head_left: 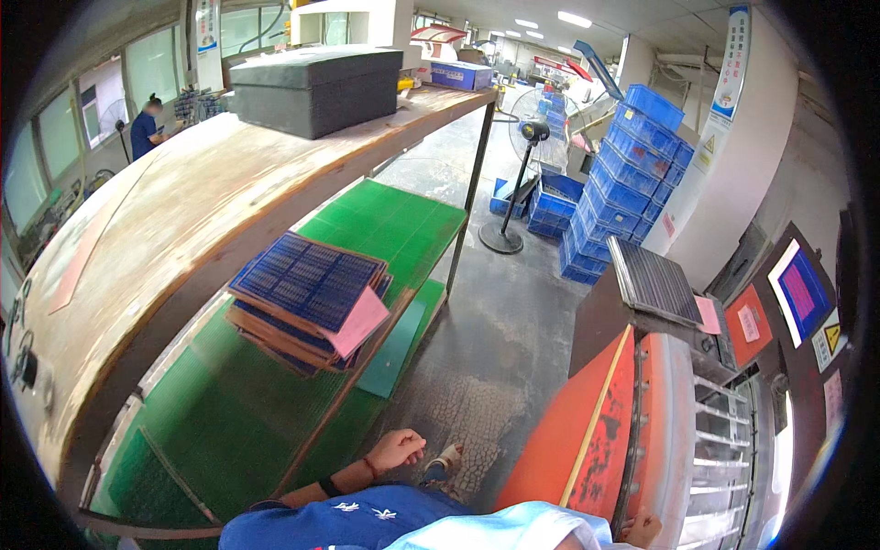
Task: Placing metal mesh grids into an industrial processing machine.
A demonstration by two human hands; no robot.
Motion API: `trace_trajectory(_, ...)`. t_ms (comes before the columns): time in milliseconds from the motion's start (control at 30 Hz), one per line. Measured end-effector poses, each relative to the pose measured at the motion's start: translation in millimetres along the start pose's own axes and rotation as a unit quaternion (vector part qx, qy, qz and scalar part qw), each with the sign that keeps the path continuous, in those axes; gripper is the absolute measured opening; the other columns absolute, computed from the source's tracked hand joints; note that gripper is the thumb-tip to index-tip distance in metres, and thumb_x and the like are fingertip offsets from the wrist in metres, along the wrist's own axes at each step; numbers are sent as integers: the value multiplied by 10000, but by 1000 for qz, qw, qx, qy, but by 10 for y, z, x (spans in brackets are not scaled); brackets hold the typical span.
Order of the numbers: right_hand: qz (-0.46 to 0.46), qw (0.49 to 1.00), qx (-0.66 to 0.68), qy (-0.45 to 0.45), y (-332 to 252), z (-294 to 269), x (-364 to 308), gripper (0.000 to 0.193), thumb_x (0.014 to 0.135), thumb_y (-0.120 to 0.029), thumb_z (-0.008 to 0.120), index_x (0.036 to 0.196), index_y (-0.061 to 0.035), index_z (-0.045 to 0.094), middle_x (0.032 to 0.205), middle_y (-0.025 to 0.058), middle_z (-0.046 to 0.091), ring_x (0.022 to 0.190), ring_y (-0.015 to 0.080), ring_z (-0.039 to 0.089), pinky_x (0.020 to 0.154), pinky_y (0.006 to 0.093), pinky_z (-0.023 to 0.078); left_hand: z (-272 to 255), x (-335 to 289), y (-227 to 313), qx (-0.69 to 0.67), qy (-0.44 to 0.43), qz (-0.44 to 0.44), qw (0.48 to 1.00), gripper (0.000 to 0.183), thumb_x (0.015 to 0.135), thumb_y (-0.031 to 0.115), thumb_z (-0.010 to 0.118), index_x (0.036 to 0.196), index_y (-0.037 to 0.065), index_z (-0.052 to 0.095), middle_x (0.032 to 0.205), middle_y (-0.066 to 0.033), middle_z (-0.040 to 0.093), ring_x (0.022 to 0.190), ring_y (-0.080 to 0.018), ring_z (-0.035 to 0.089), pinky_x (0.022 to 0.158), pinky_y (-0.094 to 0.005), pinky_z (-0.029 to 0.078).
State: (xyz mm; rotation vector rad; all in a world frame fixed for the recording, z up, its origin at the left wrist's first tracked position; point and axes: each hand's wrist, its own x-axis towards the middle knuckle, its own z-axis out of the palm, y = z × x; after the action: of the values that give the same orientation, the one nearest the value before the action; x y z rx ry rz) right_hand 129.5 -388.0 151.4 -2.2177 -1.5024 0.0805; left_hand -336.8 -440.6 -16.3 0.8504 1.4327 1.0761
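My left hand (396, 450) hangs over the floor beside the green shelf, with its fingers curled in and nothing seen in them. A red band circles the wrist, and a dark band sits higher on the forearm. The nearest goods are a stack of dark blue gridded panels (307, 280) on the green shelf, with a pink paper (363, 323) on its side. At the lower edge my right hand (642, 529) shows only in part, fingers curled, beside the orange machine panel (573, 431). Whether it holds anything is hidden.
A worn wooden bench (174, 206) carries a black box (316, 90) and a blue box (456, 75). Ahead stand a fan (533, 132) and stacked blue crates (623, 179). White rails (717, 458) line the right side. A person (147, 130) is far left.
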Motion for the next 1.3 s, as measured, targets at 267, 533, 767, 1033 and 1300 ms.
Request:
trace_trajectory(267,13,1000,14,14,-568,584,1410,436,810,-424,540,804,10,584,612,177,552,537,303,537,527,410,438,226,1768,1004,4,-14,30,999,205,864,245,540,834,46,580,699,-30,611,594,-93,563,520,-237,453)
trace_trajectory(533,39,999,13,36,-964,1193,2325,377,799,-334,574,763,41,577,643,216,556,632,360,552,605,417,425,381,3371,1481,36,-37,66,996,134,858,149,535,840,19,560,707,-29,593,599,-88,544,550,-236,453)
trace_trajectory(767,97,994,-50,8,-1592,1582,2749,250,796,-273,590,747,-27,596,648,134,603,616,325,585,551,398,434,682,5154,2063,120,-114,73,983,195,859,184,550,833,-9,562,664,-31,587,573,-78,539,520,-225,437)
trace_trajectory(1033,183,980,-74,17,-2300,2241,3516,244,793,-264,590,754,-23,611,646,158,599,622,324,594,544,384,446,1307,7486,2917,206,-147,191,948,227,844,224,583,894,4,581,687,-35,609,644,-97,570,562,-239,460)
trace_trajectory(1300,222,975,30,-4,-3032,2967,4638,231,816,-221,573,852,4,610,757,185,612,696,325,602,606,372,459,2212,8856,3870,315,-185,380,850,352,824,241,587,1084,7,540,1076,-171,558,933,-280,569,751,-338,470)
